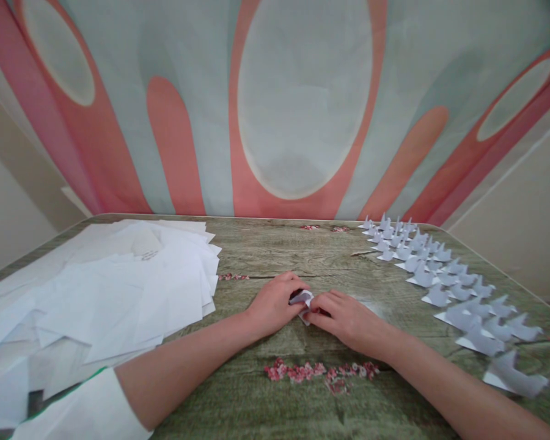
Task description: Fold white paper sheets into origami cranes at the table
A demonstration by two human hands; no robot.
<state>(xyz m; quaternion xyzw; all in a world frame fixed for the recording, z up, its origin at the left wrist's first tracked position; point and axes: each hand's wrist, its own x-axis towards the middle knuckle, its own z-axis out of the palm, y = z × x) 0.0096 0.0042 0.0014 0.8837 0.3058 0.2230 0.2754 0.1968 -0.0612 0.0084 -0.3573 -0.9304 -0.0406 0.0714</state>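
We have the small folded paper piece [306, 297] at the middle of the bench [284, 247], pinched between the fingertips of our left hand [277, 304] and right hand [344, 316]. If the two pull unevenly, the paper could tear or crease crooked; our fingers hide part of it, so a misaligned fold might go unnoticed. Our white sleeve [89, 408] overlaps the loose paper sheets [174, 293] and could drag them. Folded paper birds [424, 276] stand in rows at right; swinging our right forearm [444, 379] outward might topple the nearest.
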